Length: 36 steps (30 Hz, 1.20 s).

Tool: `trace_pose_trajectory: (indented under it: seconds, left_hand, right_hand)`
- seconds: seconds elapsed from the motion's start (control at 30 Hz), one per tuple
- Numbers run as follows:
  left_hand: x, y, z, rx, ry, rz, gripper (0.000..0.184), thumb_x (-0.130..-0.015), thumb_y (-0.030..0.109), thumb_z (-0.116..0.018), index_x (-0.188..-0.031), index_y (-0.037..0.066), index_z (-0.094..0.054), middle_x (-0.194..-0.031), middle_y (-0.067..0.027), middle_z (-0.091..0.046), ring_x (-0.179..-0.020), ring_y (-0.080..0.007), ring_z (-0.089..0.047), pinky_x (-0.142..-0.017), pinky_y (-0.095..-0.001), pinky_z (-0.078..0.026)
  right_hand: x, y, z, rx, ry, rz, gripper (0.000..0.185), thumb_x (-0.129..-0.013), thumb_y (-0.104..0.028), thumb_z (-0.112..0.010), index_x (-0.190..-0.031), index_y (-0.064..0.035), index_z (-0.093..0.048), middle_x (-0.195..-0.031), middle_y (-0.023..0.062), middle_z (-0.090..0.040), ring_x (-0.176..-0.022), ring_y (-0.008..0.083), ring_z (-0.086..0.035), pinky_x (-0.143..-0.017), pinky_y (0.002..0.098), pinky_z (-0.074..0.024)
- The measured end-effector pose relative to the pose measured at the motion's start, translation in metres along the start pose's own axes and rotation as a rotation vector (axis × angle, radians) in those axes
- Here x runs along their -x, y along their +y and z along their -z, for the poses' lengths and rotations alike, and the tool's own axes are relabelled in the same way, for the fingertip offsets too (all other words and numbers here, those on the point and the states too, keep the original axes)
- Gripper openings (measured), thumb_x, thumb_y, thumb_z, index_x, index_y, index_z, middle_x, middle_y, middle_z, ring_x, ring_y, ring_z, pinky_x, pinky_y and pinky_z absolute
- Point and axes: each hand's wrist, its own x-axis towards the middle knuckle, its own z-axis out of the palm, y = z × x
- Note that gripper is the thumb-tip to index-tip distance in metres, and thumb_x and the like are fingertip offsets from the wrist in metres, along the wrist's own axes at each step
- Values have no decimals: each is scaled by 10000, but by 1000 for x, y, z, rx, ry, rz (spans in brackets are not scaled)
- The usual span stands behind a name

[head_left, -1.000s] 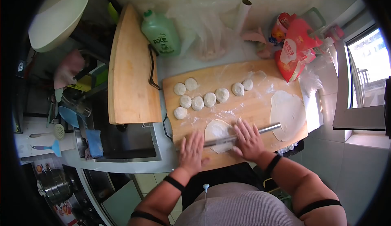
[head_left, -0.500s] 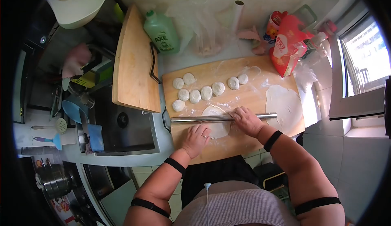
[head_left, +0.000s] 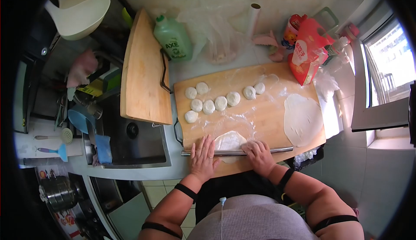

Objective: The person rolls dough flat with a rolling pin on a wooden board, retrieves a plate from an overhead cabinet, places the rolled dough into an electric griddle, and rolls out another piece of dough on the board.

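Note:
A shiny metal rolling pin [head_left: 229,152] lies across the near part of the wooden board, over a flattened piece of dough [head_left: 230,141]. My left hand [head_left: 202,158] rests flat on the pin's left part, fingers stretched forward past it. My right hand [head_left: 259,155] bends over the pin to the right of the dough, fingers curled and tips by the dough's edge. At the board's right lies a large rolled-out dough sheet [head_left: 302,119]. Several round dough pieces [head_left: 220,103] sit in a loose row towards the back left.
Flour dusts the wooden board [head_left: 268,110]. Behind it stand a green AXE bottle [head_left: 173,38], a plastic bag [head_left: 220,45] and a red flour bag [head_left: 305,51]. Another board [head_left: 145,75] stands upright beside the sink [head_left: 134,151]. An open window [head_left: 385,71] is at right.
The rolling pin has moved towards my body, over the near part of the dough. My left hand has gone from beside the pin to flat on top of it; my right hand came nearer with the pin.

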Motion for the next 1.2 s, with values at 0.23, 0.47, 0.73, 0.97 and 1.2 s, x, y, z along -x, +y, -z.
trace_pose_trajectory:
  seconds: [0.23, 0.47, 0.73, 0.97, 1.2]
  left_hand:
    - [-80, -28, 7, -81, 56, 79, 856, -830, 425, -587, -1479, 15, -209, -1557, -141, -194, -1445, -303, -171, -1132, -580, -83]
    - [-36, -19, -11, -85, 27, 67, 876, -856, 571, -501, -1463, -8, -248, -1554, -184, -171, -1437, -329, -181, -1145, -536, -111]
    - [3, -16, -4, -98, -144, -82, 877, -857, 582, -480, -1469, -1, -246, -1549, -162, -215, -1438, -317, -187, -1150, -507, -122]
    - [-92, -44, 13, -118, 125, 73, 884, -844, 490, -562, -1477, -9, -200, -1556, -173, -180, -1441, -316, -169, -1149, -537, -95]
    - [51, 1, 3, 18, -222, -102, 916, -824, 616, -509, -1441, -28, -299, -1535, -178, -244, -1439, -305, -195, -1152, -498, -112]
  right_hand:
    - [-100, 27, 6, 114, 57, -230, 757, -869, -513, -473, -1455, -62, -315, -1522, 192, -255, -1428, 335, -201, -1098, 596, -203]
    - [-70, 26, 7, 82, 33, -186, 783, -856, -508, -488, -1452, -34, -306, -1526, 189, -252, -1421, 326, -228, -1119, 566, -177]
    - [-12, 20, 15, 8, -104, -109, 780, -844, -492, -528, -1444, -37, -326, -1520, 173, -282, -1408, 320, -275, -1104, 550, -222]
    - [-114, 56, 24, 174, -4, -236, 801, -858, -505, -477, -1458, -14, -275, -1535, 175, -231, -1436, 310, -186, -1138, 524, -178]
    - [41, 1, 28, -101, -217, -46, 812, -828, -503, -549, -1443, -25, -319, -1507, 179, -307, -1409, 329, -279, -1081, 583, -236]
